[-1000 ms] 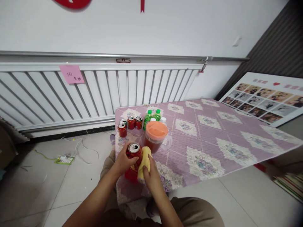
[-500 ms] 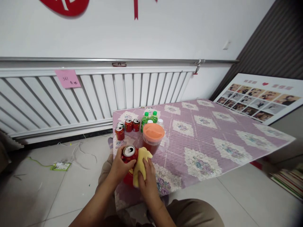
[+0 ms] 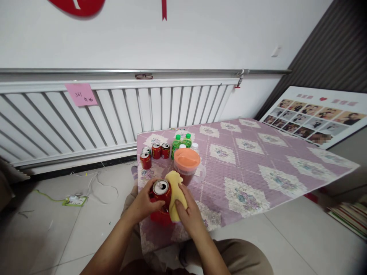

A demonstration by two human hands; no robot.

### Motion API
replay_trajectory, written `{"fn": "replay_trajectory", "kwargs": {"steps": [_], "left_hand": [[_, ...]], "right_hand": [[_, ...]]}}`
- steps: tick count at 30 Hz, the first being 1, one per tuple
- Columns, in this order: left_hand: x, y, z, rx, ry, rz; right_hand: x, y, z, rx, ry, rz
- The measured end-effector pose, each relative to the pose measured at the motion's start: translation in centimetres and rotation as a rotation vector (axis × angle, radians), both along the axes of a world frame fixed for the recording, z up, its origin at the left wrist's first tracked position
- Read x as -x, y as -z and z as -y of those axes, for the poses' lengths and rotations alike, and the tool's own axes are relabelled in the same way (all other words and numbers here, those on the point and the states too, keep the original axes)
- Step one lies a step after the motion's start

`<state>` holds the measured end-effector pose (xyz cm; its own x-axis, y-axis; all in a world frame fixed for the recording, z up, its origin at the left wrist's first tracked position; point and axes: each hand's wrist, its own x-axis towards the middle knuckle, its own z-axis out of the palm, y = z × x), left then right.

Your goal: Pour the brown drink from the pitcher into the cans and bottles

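Note:
My left hand (image 3: 146, 202) is wrapped round an opened red drink can (image 3: 161, 188), its top facing up toward me. In my right hand (image 3: 187, 208) is a folded yellow cloth (image 3: 175, 194), pressed against the can's right side. Beneath the can shows a red object (image 3: 162, 218), mostly hidden by my hands and the can. Just beyond the cloth stands a clear pitcher (image 3: 187, 176) with an orange lid (image 3: 187, 158) and reddish contents.
Several cans, one the red can (image 3: 146, 160), stand at the cloth-covered table's (image 3: 206, 187) left edge. Green-capped bottles (image 3: 177, 143) and white-capped ones are behind the pitcher. A radiator (image 3: 114, 114) lines the wall; a photo board (image 3: 312, 114) leans at right. Cables (image 3: 91, 187) lie on the floor.
Both hands have shifted slightly right with the can and cloth. The can's top tilts a little differently, and the cloth sits more upright along its side.

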<state>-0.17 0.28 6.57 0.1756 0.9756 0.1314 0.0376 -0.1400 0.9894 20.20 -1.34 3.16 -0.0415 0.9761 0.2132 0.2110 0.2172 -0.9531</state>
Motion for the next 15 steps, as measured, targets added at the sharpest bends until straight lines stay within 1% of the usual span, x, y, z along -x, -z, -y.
{"fn": "replay_trajectory", "kwargs": {"steps": [1,3,6,8,10,12,15], "left_hand": [[0.2,-0.1,-0.1,-0.001,-0.007,0.013],[0.5,-0.2,-0.2,-0.009,-0.032,0.035],[0.7,-0.6,-0.3,-0.029,-0.099,0.040],[0.3,-1.0,-0.3,-0.062,-0.140,0.034],[-0.2,-1.3,-0.3,-0.100,-0.162,0.039],[-0.6,-1.4,-0.4,-0.120,-0.181,0.049],[-0.4,-0.6,-0.4,-0.118,-0.219,0.018]], "right_hand": [[0.0,-0.1,-0.2,0.085,0.020,-0.081],[0.3,0.2,-0.3,0.279,0.039,-0.314],[1.6,0.8,0.7,0.524,-0.040,-0.669],[2.9,1.2,1.7,0.636,-0.092,-0.797],[4.1,1.4,2.6,0.708,-0.082,-0.879],[4.8,1.6,2.8,0.742,-0.034,-0.955],[4.9,1.7,2.3,0.741,0.039,-1.038]]}}
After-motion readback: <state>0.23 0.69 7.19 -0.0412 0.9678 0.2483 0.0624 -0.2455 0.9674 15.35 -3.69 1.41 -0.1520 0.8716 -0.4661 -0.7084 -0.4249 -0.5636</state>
